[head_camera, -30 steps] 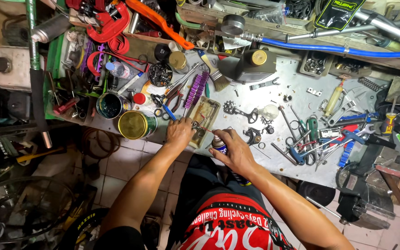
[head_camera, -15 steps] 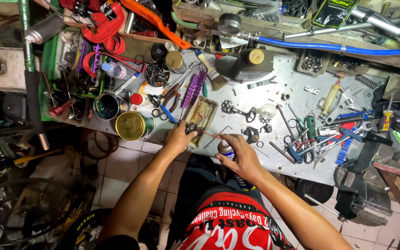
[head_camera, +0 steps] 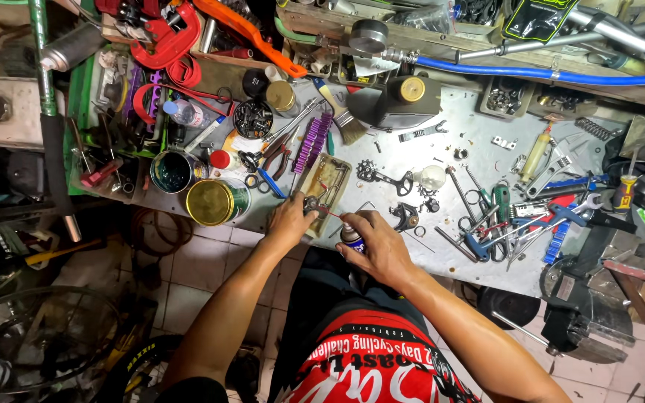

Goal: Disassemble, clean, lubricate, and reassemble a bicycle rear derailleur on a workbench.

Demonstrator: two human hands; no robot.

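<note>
Hands sit a touch nearer the bench edge than half a second ago. My left hand (head_camera: 290, 221) pinches a small metal part (head_camera: 310, 203) over the shallow tray (head_camera: 335, 170). My right hand (head_camera: 373, 242) grips a spray can (head_camera: 351, 237), its red straw reaching the part at 10 o'clock. Yellow-lidded tin (head_camera: 214, 201) lies at 9 o'clock; bare bench (head_camera: 412, 257) opens at 3 o'clock.

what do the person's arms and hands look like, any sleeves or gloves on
Both arms are bare from above the elbow down to the fingers: no gloves, no watch or bands visible. The left hand and right hand are uncovered. The only clothing near them is a red shirt with white and black lettering, its sleeves out of view.
</note>
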